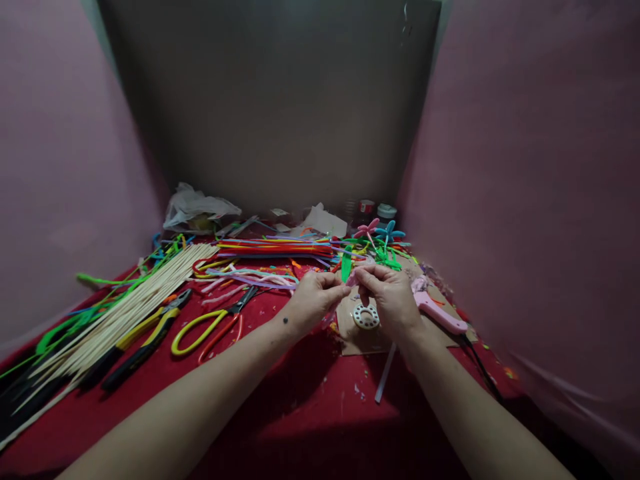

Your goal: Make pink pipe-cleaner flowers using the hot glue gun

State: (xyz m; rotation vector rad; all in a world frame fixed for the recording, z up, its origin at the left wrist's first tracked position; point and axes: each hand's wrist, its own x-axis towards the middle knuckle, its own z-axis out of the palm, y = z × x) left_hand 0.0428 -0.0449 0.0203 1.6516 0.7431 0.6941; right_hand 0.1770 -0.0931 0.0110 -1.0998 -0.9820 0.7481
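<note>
Pinched between both hands is a short pink pipe cleaner, mostly hidden by the fingertips. My left hand is closed on its left side, thumb against fingers. On its right side, my right hand grips with the fingers curled. A green leaf-shaped piece shows just behind the fingertips; whether it is joined to the pink piece I cannot tell. Below the hands, a white round disc with holes rests on cardboard. A translucent glue stick lies near my right wrist.
A pink glue gun with a cord lies at right. At left are scissors, yellow-black pliers and many wooden sticks. Coloured pipe cleaners, pipe-cleaner flowers, a plastic bag and jars stand behind.
</note>
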